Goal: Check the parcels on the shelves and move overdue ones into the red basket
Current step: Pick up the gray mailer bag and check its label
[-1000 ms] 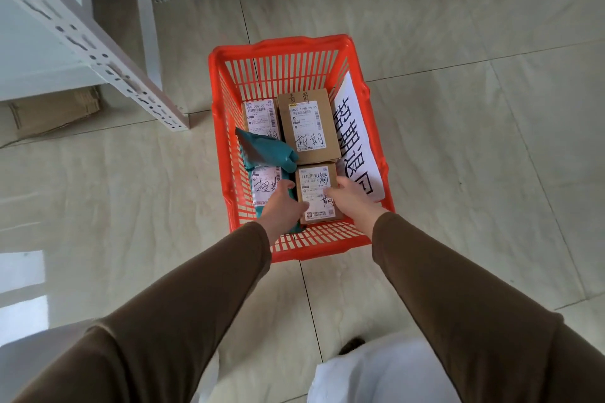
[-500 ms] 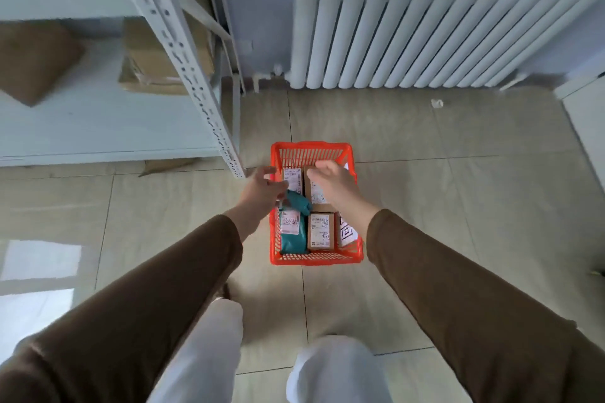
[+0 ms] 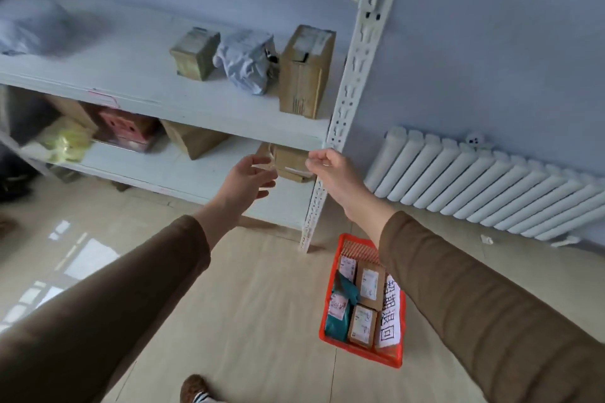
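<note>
Red basket (image 3: pixel 337 275) sits on floor just right of rack post (image 3: pixel 330 141), w/ several parcels inside. Left hand (image 3: pixel 247 178) open, empty; right hand (image 3: pixel 330 170) loosely curled, empty, both approx. at lower shelf. Brown box (image 3: pixel 288 162) behind them: prob. light, stiff; grip by opposite sides.

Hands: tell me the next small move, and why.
Probably reach both on to the brown box on the lower shelf and take it out to check. Both the left hand and right hand are empty and nearest that box.
</note>
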### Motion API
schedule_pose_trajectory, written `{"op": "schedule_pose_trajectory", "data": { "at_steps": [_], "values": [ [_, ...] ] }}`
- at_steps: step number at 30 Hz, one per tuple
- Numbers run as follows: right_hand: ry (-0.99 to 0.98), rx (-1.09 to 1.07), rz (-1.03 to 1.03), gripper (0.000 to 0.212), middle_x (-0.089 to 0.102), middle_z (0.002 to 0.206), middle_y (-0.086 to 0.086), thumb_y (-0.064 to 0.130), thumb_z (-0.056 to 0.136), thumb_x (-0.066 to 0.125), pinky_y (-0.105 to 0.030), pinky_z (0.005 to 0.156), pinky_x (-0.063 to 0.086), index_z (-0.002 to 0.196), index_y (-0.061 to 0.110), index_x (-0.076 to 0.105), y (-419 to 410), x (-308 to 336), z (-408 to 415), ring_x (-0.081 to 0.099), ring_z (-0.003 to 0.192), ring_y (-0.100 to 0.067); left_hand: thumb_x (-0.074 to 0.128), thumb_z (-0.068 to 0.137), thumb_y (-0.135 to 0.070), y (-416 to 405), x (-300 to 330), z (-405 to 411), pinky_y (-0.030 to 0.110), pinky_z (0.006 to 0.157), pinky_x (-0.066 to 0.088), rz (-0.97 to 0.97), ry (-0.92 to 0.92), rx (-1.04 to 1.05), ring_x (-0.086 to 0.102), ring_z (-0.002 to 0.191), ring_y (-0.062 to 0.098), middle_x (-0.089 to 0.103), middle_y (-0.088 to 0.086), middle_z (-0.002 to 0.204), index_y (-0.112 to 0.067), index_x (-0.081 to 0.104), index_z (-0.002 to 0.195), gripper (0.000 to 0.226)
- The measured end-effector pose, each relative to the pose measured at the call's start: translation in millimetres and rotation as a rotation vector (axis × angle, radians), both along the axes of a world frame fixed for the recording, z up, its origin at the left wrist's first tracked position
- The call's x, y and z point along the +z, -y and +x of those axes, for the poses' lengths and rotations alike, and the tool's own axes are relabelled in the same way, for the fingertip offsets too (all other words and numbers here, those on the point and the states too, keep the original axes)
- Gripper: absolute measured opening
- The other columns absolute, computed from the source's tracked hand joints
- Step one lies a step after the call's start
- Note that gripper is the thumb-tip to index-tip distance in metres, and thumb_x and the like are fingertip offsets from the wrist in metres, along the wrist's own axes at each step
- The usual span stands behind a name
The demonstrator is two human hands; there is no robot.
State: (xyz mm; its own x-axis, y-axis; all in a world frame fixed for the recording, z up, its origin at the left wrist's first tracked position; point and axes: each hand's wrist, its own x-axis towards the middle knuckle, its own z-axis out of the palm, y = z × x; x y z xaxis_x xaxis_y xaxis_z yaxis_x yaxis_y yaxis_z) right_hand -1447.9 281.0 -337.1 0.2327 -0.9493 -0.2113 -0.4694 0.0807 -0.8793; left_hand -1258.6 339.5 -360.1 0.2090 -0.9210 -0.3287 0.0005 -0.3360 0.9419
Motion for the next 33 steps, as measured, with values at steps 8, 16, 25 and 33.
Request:
{"op": "schedule_pose_trajectory", "data": {
  "at_steps": [8, 16, 25, 33],
  "values": [
    [0.072, 0.116, -0.071, 0.023, 0.065, 0.116, 0.007, 0.031, 0.1, 0.062, -0.024, 0.08, 0.046, 0.121, 0.021, 0.068, 7.6, 45.9, 210.7, 0.06, 0.104, -0.01, 0.066, 0.1, -0.02, -3.3, 48.2, 205.8, 0.038, 0.092, 0.053, -0.107, 0.058, 0.097, 0.068, 0.101, 0.022, 0.071, 0.003, 0.106, -0.017, 0.063, 0.122, 0.022],
    [0.124, 0.199, -0.089, 0.024, 0.065, 0.122, 0.003, 0.025, 0.1, 0.062, -0.015, 0.078, 0.044, 0.124, 0.02, 0.065, 33.9, 55.4, 363.5, 0.06, 0.102, -0.008, 0.066, 0.1, -0.016, 11.9, 61.8, 350.5, 0.039, 0.093, 0.053, -0.121, 0.102, 0.218, 0.067, 0.099, 0.021, 0.07, 0.004, 0.103, -0.014, 0.065, 0.124, 0.024],
    [0.153, 0.232, -0.058, 0.039, 0.062, 0.132, -0.002, 0.024, 0.1, 0.064, -0.013, 0.076, 0.041, 0.137, 0.018, 0.054, 122.6, 35.3, 510.2, 0.059, 0.11, -0.013, 0.068, 0.099, -0.014, 81.5, 54.8, 486.5, 0.038, 0.092, 0.057, -0.087, 0.153, 0.305, 0.069, 0.097, 0.026, 0.073, 0.018, 0.115, -0.016, 0.068, 0.118, 0.019],
    [0.131, 0.334, -0.05, 0.038, 0.06, 0.13, 0.001, 0.024, 0.099, 0.063, -0.025, 0.089, 0.042, 0.135, 0.017, 0.054, 177.3, 41.2, 643.9, 0.058, 0.107, -0.012, 0.067, 0.1, -0.018, 121.6, 57.3, 611.9, 0.034, 0.091, 0.055, -0.061, 0.168, 0.41, 0.069, 0.107, 0.024, 0.073, 0.009, 0.113, -0.016, 0.067, 0.123, 0.023]
  ]
}}
